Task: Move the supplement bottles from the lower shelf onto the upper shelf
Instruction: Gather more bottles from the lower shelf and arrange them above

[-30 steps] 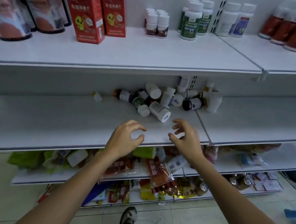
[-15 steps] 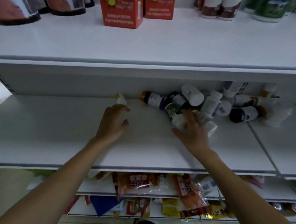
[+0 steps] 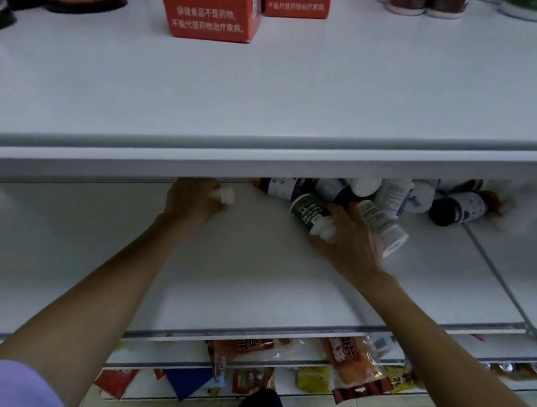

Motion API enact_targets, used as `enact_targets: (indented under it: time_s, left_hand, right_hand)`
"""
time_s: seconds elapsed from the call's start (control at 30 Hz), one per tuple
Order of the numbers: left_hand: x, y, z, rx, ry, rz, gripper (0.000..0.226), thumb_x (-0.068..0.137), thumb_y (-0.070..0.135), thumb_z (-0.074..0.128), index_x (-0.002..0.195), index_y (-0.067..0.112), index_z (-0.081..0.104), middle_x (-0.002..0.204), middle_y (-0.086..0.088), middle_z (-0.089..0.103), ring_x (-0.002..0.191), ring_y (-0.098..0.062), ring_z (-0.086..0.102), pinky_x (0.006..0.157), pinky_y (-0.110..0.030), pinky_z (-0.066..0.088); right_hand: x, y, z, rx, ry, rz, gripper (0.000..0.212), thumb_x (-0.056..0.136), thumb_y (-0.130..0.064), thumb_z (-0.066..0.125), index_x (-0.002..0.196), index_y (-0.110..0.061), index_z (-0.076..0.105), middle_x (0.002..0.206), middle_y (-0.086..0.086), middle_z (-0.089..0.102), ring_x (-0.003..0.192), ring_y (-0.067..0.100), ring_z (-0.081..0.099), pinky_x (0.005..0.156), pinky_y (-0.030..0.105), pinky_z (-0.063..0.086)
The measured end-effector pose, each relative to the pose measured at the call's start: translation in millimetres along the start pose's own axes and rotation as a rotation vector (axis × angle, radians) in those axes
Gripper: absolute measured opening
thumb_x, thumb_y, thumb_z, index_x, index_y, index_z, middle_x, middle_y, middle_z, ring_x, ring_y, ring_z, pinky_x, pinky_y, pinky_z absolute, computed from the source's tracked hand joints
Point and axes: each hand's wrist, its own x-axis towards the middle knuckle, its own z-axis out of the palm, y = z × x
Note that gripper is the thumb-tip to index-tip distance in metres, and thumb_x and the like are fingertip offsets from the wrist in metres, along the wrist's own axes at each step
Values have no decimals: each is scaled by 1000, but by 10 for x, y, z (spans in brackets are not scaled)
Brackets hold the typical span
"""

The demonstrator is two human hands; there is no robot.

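A person reaches both bare arms deep onto the lower shelf [image 3: 253, 277]. The left hand [image 3: 192, 201] curls around a small white bottle [image 3: 225, 195]. The right hand [image 3: 349, 240] closes on a green-labelled bottle [image 3: 309, 210] at the front of a jumbled pile of bottles [image 3: 392, 199]. This looks like the pickup step; next, both bottles need lifting onto the upper shelf [image 3: 304, 92], beside the red boxes [image 3: 214, 4].

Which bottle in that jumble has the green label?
The green-labelled bottle lying on its side at the front of the pile, its white cap under the right hand. Its neighbours have white, purple or dark labels.
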Motion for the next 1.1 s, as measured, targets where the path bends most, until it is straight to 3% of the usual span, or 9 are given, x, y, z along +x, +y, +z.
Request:
enact_targets:
  time_s: [0.17, 0.33, 0.43, 0.53, 0.63, 0.8, 0.87, 1.0, 1.1]
  left_hand:
    - [-452, 232, -94, -387, -21, -66, 34, 78, 31, 73, 94, 6, 56, 92, -12, 58, 86, -27, 55, 61, -31, 37]
    - [-1139, 701, -414, -718, -45, -84, 34, 87, 27, 64, 115, 19, 47, 106, -7, 60, 80, -22, 64, 76, -36, 54]
    - [-1586, 1063, -653, -823, -23, -29, 41, 93, 21, 54, 131, 28, 40, 108, -1, 54, 69, -12, 61, 59, -19, 51]
    - [-1971, 1415, -860, -939, 15, 70, 35, 95, 14, 50, 124, 31, 45, 100, 3, 53, 61, -12, 55, 48, -13, 43]
    - [-2253, 1762, -1066, -1006, 30, 152, 30, 93, 9, 51, 114, 30, 48, 89, 2, 53, 60, -13, 53, 51, -16, 47]
    - [-2414, 2174, -1434, -1080, 11, 239, 33, 85, -2, 59, 106, 23, 48, 85, 0, 52, 77, -21, 57, 66, -30, 54]
    - [-2402, 2276, -1575, -1074, -1, 274, 44, 80, -5, 62, 107, 26, 47, 85, 1, 52, 79, -18, 54, 75, -37, 53]
    - [-2336, 2443, -1822, -1035, 18, 377, 53, 77, -3, 69, 112, 26, 43, 92, 0, 54, 79, -10, 54, 68, -16, 48]
    - [-2203, 2518, -1946, -999, 70, 415, 53, 76, 2, 72, 110, 31, 44, 100, -4, 57, 86, -14, 57, 75, -25, 52]
  right_hand:
    - [-257, -1, -144, 296, -64, -37, 50, 78, -30, 74, 123, -17, 56, 116, 3, 58, 102, 19, 53, 79, 23, 37]
    - [-635, -74, -622, 646, -124, 65, 47, 81, -29, 71, 124, -21, 53, 109, -2, 52, 98, 16, 53, 72, 18, 44]
    - [-907, -102, -968, 865, -96, 93, 42, 82, -21, 70, 119, -16, 50, 104, -2, 57, 99, 18, 57, 77, 27, 48]
    - [-1155, -148, -1361, 1049, -104, 77, 28, 90, -20, 61, 115, -18, 50, 103, -1, 57, 95, 15, 60, 70, 29, 54]
    - [-1320, -208, -1733, 1095, -111, -1, 9, 96, -22, 51, 103, -26, 55, 92, -3, 58, 84, 12, 58, 74, 35, 53]
    - [-1404, -271, -2318, 1090, -141, -55, 10, 98, -22, 46, 98, -22, 56, 85, -1, 56, 65, 1, 58, 56, 17, 47]
    - [-1386, -250, -2530, 1108, -162, -80, 7, 93, -23, 54, 100, -21, 54, 90, 2, 56, 72, 7, 59, 60, 19, 48]
    - [-1305, -195, -2888, 1048, -152, -174, 42, 64, -17, 66, 102, -27, 49, 94, 5, 52, 83, 15, 55, 73, 29, 48]
    - [-1153, -199, -3087, 1028, -119, -228, 51, 60, -8, 63, 104, -29, 47, 93, 6, 54, 85, 20, 56, 78, 39, 50]
